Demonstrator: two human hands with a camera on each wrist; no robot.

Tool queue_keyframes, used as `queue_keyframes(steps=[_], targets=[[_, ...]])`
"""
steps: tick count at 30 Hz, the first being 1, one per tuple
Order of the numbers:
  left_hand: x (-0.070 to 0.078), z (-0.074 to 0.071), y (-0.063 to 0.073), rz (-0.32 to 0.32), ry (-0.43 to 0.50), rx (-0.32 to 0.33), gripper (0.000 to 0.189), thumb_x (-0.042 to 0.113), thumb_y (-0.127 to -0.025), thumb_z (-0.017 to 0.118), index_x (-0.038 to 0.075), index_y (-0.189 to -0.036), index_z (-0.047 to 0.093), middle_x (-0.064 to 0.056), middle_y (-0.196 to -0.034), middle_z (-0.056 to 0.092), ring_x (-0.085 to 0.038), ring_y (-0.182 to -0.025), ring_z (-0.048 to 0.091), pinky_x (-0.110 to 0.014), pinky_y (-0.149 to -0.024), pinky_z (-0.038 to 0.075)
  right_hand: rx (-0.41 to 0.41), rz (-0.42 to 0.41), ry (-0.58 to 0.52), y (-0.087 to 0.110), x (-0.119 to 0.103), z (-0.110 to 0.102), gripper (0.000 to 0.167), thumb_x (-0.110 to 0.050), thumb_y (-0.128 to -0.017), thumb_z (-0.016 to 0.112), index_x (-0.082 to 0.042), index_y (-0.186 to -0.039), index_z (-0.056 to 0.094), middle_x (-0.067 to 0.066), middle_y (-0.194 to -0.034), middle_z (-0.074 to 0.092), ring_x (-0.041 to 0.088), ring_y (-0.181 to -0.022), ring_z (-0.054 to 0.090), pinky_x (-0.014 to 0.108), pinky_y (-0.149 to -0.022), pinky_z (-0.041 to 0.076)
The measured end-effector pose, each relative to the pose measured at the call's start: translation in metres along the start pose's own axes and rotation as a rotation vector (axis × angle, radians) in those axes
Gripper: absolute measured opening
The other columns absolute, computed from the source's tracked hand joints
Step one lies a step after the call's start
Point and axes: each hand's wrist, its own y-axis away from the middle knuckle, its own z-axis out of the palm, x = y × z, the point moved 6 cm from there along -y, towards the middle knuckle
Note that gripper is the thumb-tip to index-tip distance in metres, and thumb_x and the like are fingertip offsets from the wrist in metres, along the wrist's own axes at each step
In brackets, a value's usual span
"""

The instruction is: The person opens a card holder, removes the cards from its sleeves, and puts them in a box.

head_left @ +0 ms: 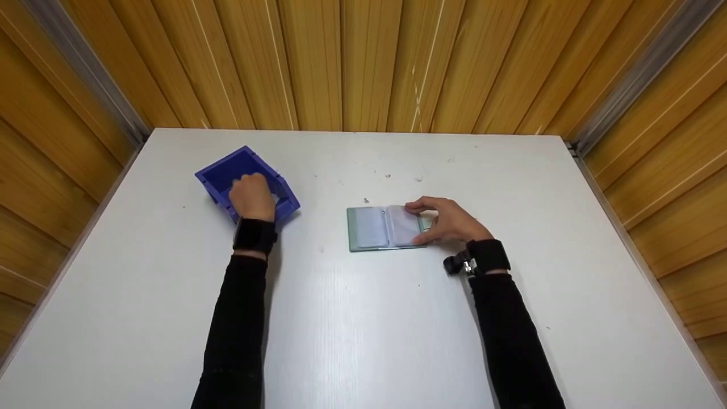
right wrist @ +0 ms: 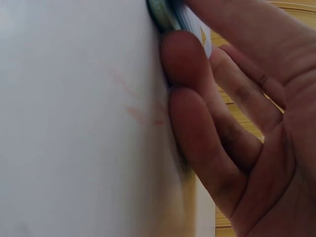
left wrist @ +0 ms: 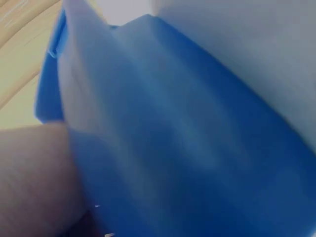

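Observation:
A small card album [head_left: 372,227] with a green cover and clear plastic sleeves lies open on the white table. My right hand [head_left: 451,220] holds its right-hand side, fingers at the upper edge and thumb at the lower. In the right wrist view, fingertips [right wrist: 185,57] rest low against the tabletop beside the album's edge [right wrist: 165,15]. My left hand [head_left: 253,196] reaches down into a blue plastic bin [head_left: 218,173]; its fingertips are hidden there. The left wrist view shows mostly the blurred blue bin wall [left wrist: 197,133]. Something pale shows inside the bin beside this hand.
The white table [head_left: 363,318] carries small specks and marks behind the album. Wood-patterned panels [head_left: 363,68] rise along its back and sides. A black wrist strap with a small camera [head_left: 454,264] sits on the right wrist, close to the tabletop.

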Motion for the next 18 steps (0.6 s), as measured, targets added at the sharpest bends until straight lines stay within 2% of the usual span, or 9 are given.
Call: queue_keyframes(steps=[4,6,8,10,12,15,18], targets=[[0.015,-0.031,0.009,0.035,0.073,0.191,0.026,-0.007,-0.094,0.053,-0.012,-0.112,0.072,-0.03,-0.108,0.073,-0.043,-0.101,0.069,-0.053,-0.085,0.059,0.0,-0.001,0.005,-0.001,-0.003,0.002,0.079,-0.02,-0.067,0.099,-0.02,-0.139,0.065,0.001,-0.144,0.064,0.022,-0.143,0.048,0.049,-0.122,0.032],[0.028,-0.044,0.017,0.079,0.118,0.245,0.022,-0.004,-0.094,0.058,-0.013,-0.109,0.072,-0.03,-0.106,0.073,-0.044,-0.101,0.068,-0.053,-0.085,0.058,-0.005,-0.001,0.012,-0.001,-0.005,0.003,0.079,-0.021,-0.067,0.099,-0.02,-0.139,0.065,0.001,-0.144,0.064,0.022,-0.142,0.048,0.049,-0.122,0.033],[0.045,-0.051,0.027,0.152,0.162,0.259,0.021,0.001,-0.093,0.066,-0.012,-0.109,0.071,-0.029,-0.106,0.073,-0.044,-0.102,0.068,-0.054,-0.086,0.057,-0.003,0.001,0.011,-0.001,-0.004,0.003,0.079,-0.021,-0.067,0.099,-0.02,-0.139,0.065,0.001,-0.143,0.064,0.022,-0.142,0.049,0.049,-0.121,0.033],[0.066,-0.052,0.037,0.252,0.192,0.231,0.024,0.006,-0.091,0.073,-0.01,-0.108,0.07,-0.027,-0.107,0.073,-0.043,-0.103,0.068,-0.054,-0.087,0.058,0.003,0.003,0.014,0.0,-0.004,0.002,0.078,-0.02,-0.067,0.099,-0.02,-0.138,0.065,0.001,-0.143,0.064,0.022,-0.142,0.049,0.049,-0.121,0.033],[0.087,-0.047,0.048,0.36,0.216,0.165,0.032,0.01,-0.087,0.08,-0.009,-0.111,0.069,-0.026,-0.108,0.073,-0.042,-0.104,0.069,-0.053,-0.088,0.058,0.007,0.001,0.017,0.001,-0.004,0.001,0.078,-0.019,-0.067,0.099,-0.02,-0.138,0.065,0.001,-0.142,0.065,0.022,-0.142,0.049,0.05,-0.122,0.033],[0.113,-0.028,0.063,0.504,0.232,0.014,0.043,0.012,-0.083,0.086,-0.007,-0.118,0.067,-0.024,-0.113,0.072,-0.04,-0.107,0.068,-0.05,-0.091,0.058,0.011,-0.002,0.023,0.002,-0.004,0.001,0.078,-0.019,-0.067,0.098,-0.019,-0.138,0.066,0.001,-0.142,0.066,0.022,-0.143,0.049,0.049,-0.123,0.031],[0.132,-0.005,0.077,0.604,0.242,-0.137,0.052,0.012,-0.08,0.088,-0.007,-0.122,0.066,-0.024,-0.117,0.071,-0.04,-0.109,0.068,-0.049,-0.095,0.056,0.009,-0.001,0.032,0.002,-0.005,0.0,0.078,-0.019,-0.068,0.098,-0.019,-0.138,0.065,0.001,-0.141,0.066,0.022,-0.143,0.049,0.048,-0.124,0.03]])
